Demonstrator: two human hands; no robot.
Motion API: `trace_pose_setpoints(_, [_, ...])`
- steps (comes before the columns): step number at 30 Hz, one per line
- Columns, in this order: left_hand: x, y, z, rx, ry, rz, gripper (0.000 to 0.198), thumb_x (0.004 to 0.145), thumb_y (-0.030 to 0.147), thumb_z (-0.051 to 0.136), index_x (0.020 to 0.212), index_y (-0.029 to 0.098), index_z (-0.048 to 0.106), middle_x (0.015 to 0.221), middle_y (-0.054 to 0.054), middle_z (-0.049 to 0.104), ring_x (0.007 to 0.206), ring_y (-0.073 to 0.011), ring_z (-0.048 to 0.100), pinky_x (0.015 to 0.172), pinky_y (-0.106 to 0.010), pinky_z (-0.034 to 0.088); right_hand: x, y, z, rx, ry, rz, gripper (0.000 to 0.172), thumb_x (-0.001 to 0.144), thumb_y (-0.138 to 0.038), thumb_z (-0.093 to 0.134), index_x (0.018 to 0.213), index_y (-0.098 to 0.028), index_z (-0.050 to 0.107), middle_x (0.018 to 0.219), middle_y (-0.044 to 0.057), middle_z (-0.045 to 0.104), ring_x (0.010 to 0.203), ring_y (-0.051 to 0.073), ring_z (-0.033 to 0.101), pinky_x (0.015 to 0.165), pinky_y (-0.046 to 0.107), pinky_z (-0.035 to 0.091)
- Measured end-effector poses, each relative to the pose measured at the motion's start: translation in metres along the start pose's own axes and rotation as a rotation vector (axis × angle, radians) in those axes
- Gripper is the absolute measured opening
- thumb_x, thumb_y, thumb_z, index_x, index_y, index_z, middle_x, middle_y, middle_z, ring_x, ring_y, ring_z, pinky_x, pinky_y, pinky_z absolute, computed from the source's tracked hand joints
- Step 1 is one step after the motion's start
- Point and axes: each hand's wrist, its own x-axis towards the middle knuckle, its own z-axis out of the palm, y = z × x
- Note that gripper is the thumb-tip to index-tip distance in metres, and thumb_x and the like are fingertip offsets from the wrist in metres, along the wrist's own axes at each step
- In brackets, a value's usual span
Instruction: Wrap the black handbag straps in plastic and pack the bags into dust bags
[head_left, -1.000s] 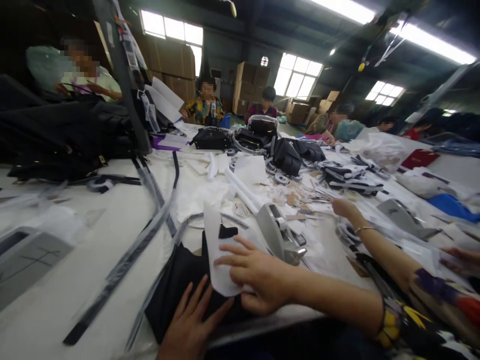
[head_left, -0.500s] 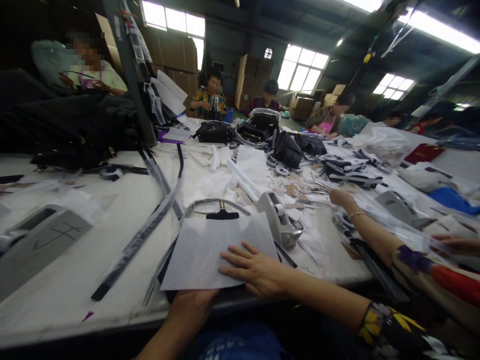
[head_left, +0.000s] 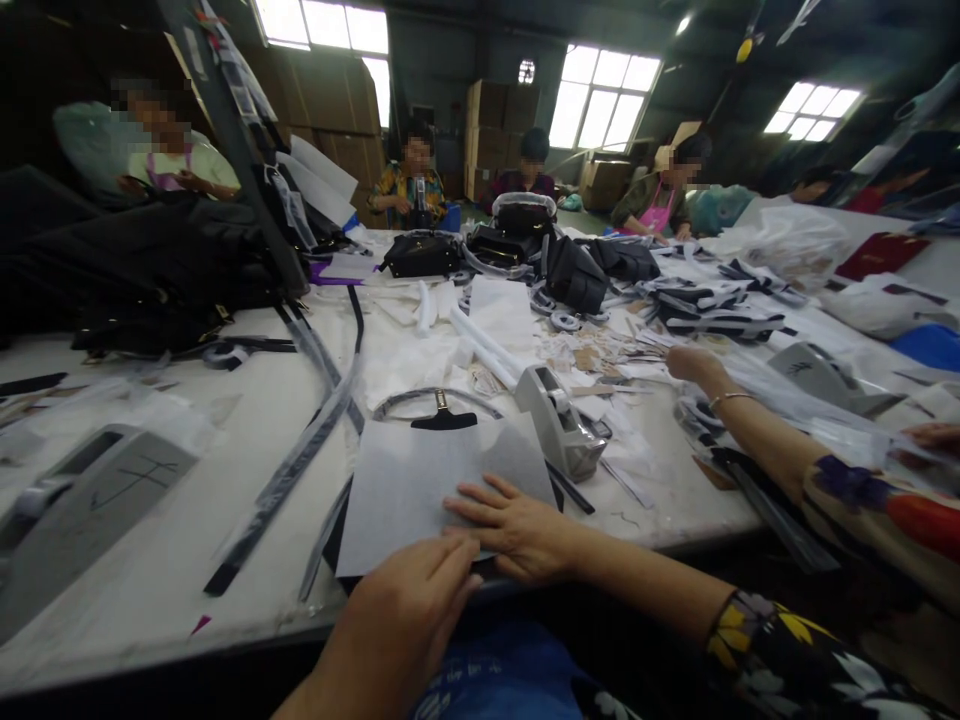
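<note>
A pale grey sheet (head_left: 420, 485) lies flat over a black bag piece (head_left: 335, 540) at the table's near edge. My right hand (head_left: 517, 525), in a flowered sleeve, rests palm down on the sheet's near right corner with its fingers spread and holds nothing. My left hand (head_left: 405, 615) reaches over the table edge, its fingers stretched out onto the sheet's near edge beside the right hand. A black handle tab (head_left: 442, 420) pokes out beyond the sheet's far edge.
A grey tape dispenser (head_left: 559, 425) stands just right of the sheet. Another person's arm with a bracelet (head_left: 720, 400) reaches in from the right. Long black straps (head_left: 300, 450), a grey case (head_left: 90, 500), black handbags (head_left: 424, 255) and paper scraps cover the table. Several people sit at the far side.
The sheet, held curled up over the black piece a second ago, now lies flat on it. My left hand dropped below the table edge, then came back onto the sheet's near edge.
</note>
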Motion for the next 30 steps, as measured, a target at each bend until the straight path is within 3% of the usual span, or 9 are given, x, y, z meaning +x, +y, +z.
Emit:
trace_pose_setpoints(2, [0.02,-0.014,0.009,-0.006,-0.058,0.001,0.035,0.092,0.016,0.055,0.127,0.018,0.057,0.124,-0.009,0.069,0.111,-0.0223,0.067,0.092,-0.035,0.058,0.0,0.0,0.001,0.003,0.016,-0.008,0.076,0.082,-0.02,0.054,0.155,-0.024,0.032,0.164,0.007,0.024,0.153,0.027,0.009,0.122,0.053,0.001])
trace_pose_setpoints(4, [0.026,-0.034,0.023,0.027,-0.125,-0.029,0.046,0.09,0.017,0.06,0.135,0.018,0.052,0.131,-0.012,0.066,0.116,-0.0262,0.065,0.098,-0.043,0.056,0.0,-0.001,-0.001,0.018,0.027,-0.015,0.076,0.082,-0.02,0.056,0.154,-0.024,0.034,0.163,0.009,0.025,0.153,0.028,0.011,0.122,0.054,0.002])
trace_pose_setpoints(8, [0.009,-0.06,0.048,0.018,-0.088,-0.04,0.053,0.094,0.031,0.058,0.143,0.018,0.042,0.137,-0.013,0.062,0.124,-0.0257,0.06,0.102,-0.044,0.053,-0.003,0.001,-0.012,0.175,0.056,-0.006,0.072,0.088,-0.028,0.06,0.154,-0.024,0.033,0.164,0.011,0.022,0.152,0.028,0.017,0.122,0.054,0.005])
trace_pose_setpoints(12, [-0.008,-0.06,0.061,-0.019,0.017,-0.117,0.051,0.098,0.037,0.05,0.144,0.019,0.039,0.139,-0.011,0.061,0.127,-0.0236,0.058,0.106,-0.045,0.051,-0.005,0.007,-0.013,0.433,0.268,0.114,0.06,0.097,-0.038,0.053,0.152,-0.02,0.035,0.156,0.014,0.037,0.145,0.022,0.034,0.12,0.043,0.027])
trace_pose_setpoints(14, [-0.011,-0.058,0.065,-0.03,0.021,-0.145,0.049,0.098,0.036,0.05,0.143,0.019,0.041,0.14,-0.01,0.06,0.129,-0.0229,0.057,0.108,-0.046,0.049,-0.002,0.009,-0.006,0.424,0.336,0.168,0.048,0.1,-0.031,0.048,0.146,-0.02,0.043,0.148,0.014,0.045,0.138,0.02,0.042,0.116,0.04,0.035])
trace_pose_setpoints(17, [-0.011,-0.057,0.07,-0.052,0.026,-0.173,0.046,0.098,0.035,0.052,0.14,0.019,0.044,0.141,-0.009,0.059,0.13,-0.0218,0.056,0.11,-0.046,0.047,0.004,0.008,0.005,0.284,0.332,0.161,0.038,0.1,-0.024,0.047,0.138,-0.02,0.052,0.14,0.013,0.05,0.131,0.02,0.049,0.112,0.038,0.04])
trace_pose_setpoints(22, [-0.011,-0.057,0.07,-0.088,0.031,-0.192,0.044,0.097,0.036,0.054,0.137,0.02,0.046,0.141,-0.008,0.06,0.13,-0.0215,0.055,0.111,-0.045,0.046,0.007,0.006,0.01,0.123,0.33,0.134,0.036,0.1,-0.02,0.046,0.134,-0.018,0.056,0.136,0.015,0.052,0.126,0.022,0.051,0.108,0.037,0.045])
trace_pose_setpoints(27, [-0.01,-0.058,0.068,-0.101,0.029,-0.195,0.043,0.096,0.037,0.054,0.135,0.018,0.049,0.139,-0.009,0.061,0.129,-0.0224,0.056,0.11,-0.044,0.048,0.004,0.01,0.012,0.064,0.337,0.035,0.036,0.099,-0.018,0.045,0.133,-0.016,0.059,0.135,0.016,0.055,0.134,0.025,0.045,0.111,0.043,0.042])
trace_pose_setpoints(30, [-0.01,-0.057,0.068,-0.099,0.024,-0.189,0.042,0.097,0.037,0.054,0.134,0.018,0.052,0.14,-0.009,0.06,0.129,-0.0221,0.056,0.111,-0.044,0.046,0.003,0.009,0.015,0.089,0.356,0.091,0.038,0.101,-0.019,0.041,0.137,-0.014,0.055,0.14,0.016,0.054,0.136,0.021,0.044,0.114,0.04,0.04])
